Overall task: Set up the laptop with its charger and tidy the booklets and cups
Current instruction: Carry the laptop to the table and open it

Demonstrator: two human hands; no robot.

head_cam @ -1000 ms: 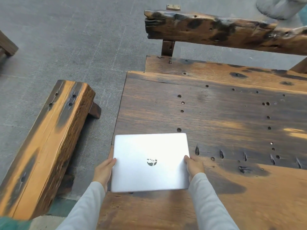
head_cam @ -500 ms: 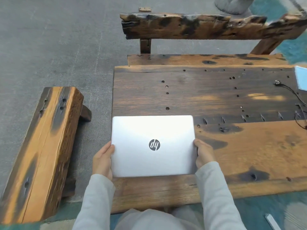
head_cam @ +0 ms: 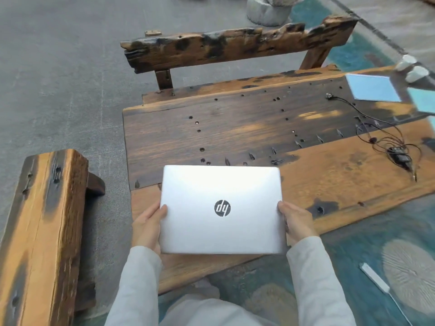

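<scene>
A closed silver laptop (head_cam: 221,208) is over the near left part of the wooden table (head_cam: 235,128), its logo facing up. My left hand (head_cam: 148,225) grips its left edge and my right hand (head_cam: 297,222) grips its right edge. A black charger (head_cam: 400,156) with a tangled cable lies at the table's right side. Two light blue booklets (head_cam: 372,88) lie at the far right, one partly cut off by the frame. Two pale cups (head_cam: 412,69) stand beyond them, blurred.
A heavy wooden bench (head_cam: 40,231) stands left of the table, and another bench (head_cam: 226,48) runs along the far side. A white power strip (head_cam: 374,277) lies on the patterned rug at the lower right. A grey stone base (head_cam: 268,9) sits far back.
The view has swung right, bringing the charger, booklets and cups into sight. The laptop, held in both hands, has shifted right along the table's near edge.
</scene>
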